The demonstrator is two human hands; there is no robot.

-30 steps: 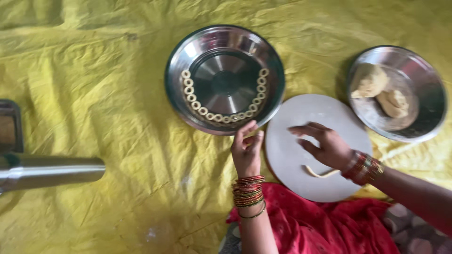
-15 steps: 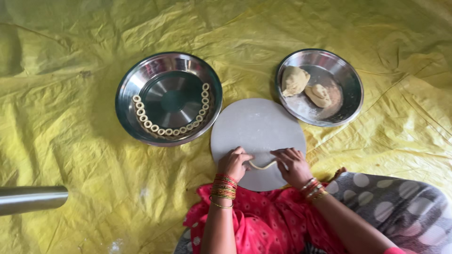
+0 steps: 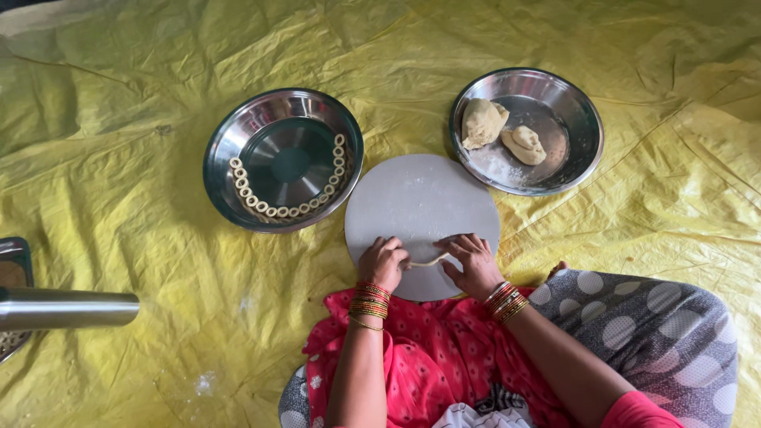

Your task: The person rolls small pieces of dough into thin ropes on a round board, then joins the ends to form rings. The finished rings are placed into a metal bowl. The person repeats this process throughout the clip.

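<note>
Both hands low on the round white rolling board (image 3: pixel 420 202), near its front edge. Left hand (image 3: pixel 382 263) and right hand (image 3: pixel 472 261) each pinch one end of a thin dough rope (image 3: pixel 429 261), fingers curled closed on it; the rope spans the short gap between the two hands and lies on or just over the board, can't tell if it touches. Red and gold bangles on both wrists. Board sits on a crumpled yellow tarp (image 3: pixel 119 158) covering the floor. Left of the board, just beside it, a steel bowl (image 3: pixel 238 135) with a row of small dough rings (image 3: pixel 273 209) lined along its inner wall in an arc, from left side round the front to the right side. Right and behind the board, a second steel plate (image 3: pixel 583 135), rim at or just under the board's edge, holding two dough lumps (image 3: pixel 482 121), the larger at left, the smaller flatter one beside it. Far left edge: a shiny steel cylinder (image 3: pixel 67 308) lying sideways, plus part of a dark tray (image 3: pixel 11 265). Person sits cross-legged, red patterned cloth over the lap, grey polka-dot fabric on the right knee.
</note>
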